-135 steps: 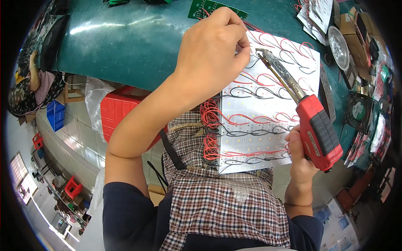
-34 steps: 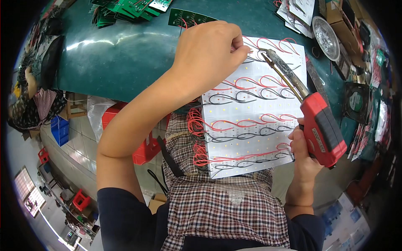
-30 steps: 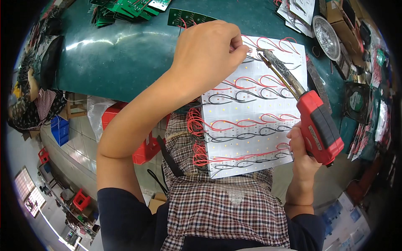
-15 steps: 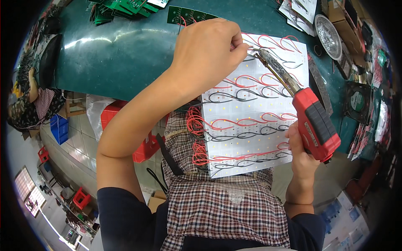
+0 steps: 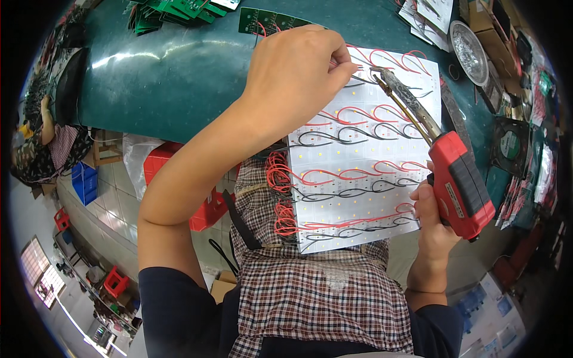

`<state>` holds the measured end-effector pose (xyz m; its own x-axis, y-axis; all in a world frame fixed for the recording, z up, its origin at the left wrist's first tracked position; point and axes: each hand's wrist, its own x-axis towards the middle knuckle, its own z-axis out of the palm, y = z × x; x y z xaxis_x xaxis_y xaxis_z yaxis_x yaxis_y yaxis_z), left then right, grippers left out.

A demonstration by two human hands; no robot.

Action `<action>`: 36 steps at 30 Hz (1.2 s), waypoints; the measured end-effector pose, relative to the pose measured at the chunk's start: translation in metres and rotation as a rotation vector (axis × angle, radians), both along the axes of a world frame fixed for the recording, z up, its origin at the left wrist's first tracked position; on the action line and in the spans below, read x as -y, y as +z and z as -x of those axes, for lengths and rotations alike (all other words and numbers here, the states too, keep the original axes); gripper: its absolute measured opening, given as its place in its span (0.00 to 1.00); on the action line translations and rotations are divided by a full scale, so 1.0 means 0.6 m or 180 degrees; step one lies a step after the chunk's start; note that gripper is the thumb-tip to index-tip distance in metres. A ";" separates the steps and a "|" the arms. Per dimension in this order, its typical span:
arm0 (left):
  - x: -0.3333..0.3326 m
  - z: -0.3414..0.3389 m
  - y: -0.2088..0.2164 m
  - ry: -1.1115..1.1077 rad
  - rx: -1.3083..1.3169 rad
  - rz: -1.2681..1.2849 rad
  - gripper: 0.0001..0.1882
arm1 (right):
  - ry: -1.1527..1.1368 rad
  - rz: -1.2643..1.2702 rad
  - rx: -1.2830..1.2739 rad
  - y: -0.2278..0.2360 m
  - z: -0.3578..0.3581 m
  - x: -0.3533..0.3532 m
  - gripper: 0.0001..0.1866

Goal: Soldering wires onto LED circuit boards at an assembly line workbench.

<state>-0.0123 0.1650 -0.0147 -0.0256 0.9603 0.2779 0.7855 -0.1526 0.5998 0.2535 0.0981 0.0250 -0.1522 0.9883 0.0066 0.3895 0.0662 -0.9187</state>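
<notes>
A white panel of LED boards (image 5: 334, 156) lies across my lap and against the bench edge, with rows of red and black wires looping over it. Above its far part, my left hand (image 5: 304, 65) is closed in a pinch on thin wire (image 5: 357, 68), whose ends stick out past the fingertips; how many wires are inside is hidden. My right hand (image 5: 434, 230) is wrapped round the handle of a red and black soldering gun (image 5: 459, 185). The gun's metal tip points up and left, a short gap away from the left fingertips.
The green bench (image 5: 173, 77) bears stacks of green circuit boards (image 5: 173, 13) and a strip of boards (image 5: 256, 21) at the back. At the right stand a round metal dish (image 5: 467, 53) and a black fan (image 5: 510, 145). Another person's arm (image 5: 46, 122) shows far left.
The soldering gun and my right hand have shifted a little right and down, taking the tip away from the left fingers. My left hand has barely moved.
</notes>
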 end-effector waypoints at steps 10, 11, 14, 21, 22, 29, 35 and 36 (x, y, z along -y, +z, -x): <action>0.009 -0.003 0.004 -0.0102 0.0069 -0.0027 0.06 | 0.0153 0.0349 0.0246 0.004 -0.019 0.008 0.10; 0.009 -0.002 0.003 -0.0101 0.0068 -0.0025 0.06 | 0.0154 0.0350 0.0244 0.004 -0.021 0.009 0.10; 0.008 -0.002 0.002 -0.0140 0.0050 -0.0033 0.05 | 0.0258 0.0484 0.0251 0.003 -0.023 0.008 0.10; 0.009 -0.002 0.003 -0.0133 -0.0038 0.0020 0.06 | 0.0174 0.0618 0.0074 0.013 -0.007 0.009 0.06; 0.010 -0.003 0.002 -0.0120 -0.0073 0.0027 0.06 | 0.0182 0.0665 0.0073 0.013 -0.007 0.010 0.06; 0.010 -0.002 0.002 -0.0146 -0.0054 0.0029 0.05 | 0.0270 0.0672 0.0026 0.012 -0.007 0.008 0.06; 0.009 -0.001 0.002 -0.0135 -0.0037 0.0059 0.05 | 0.0242 0.0512 0.0177 0.003 -0.016 0.009 0.04; 0.009 -0.001 0.002 -0.0139 -0.0040 0.0059 0.05 | 0.0198 0.0123 0.0179 -0.012 -0.022 0.011 0.07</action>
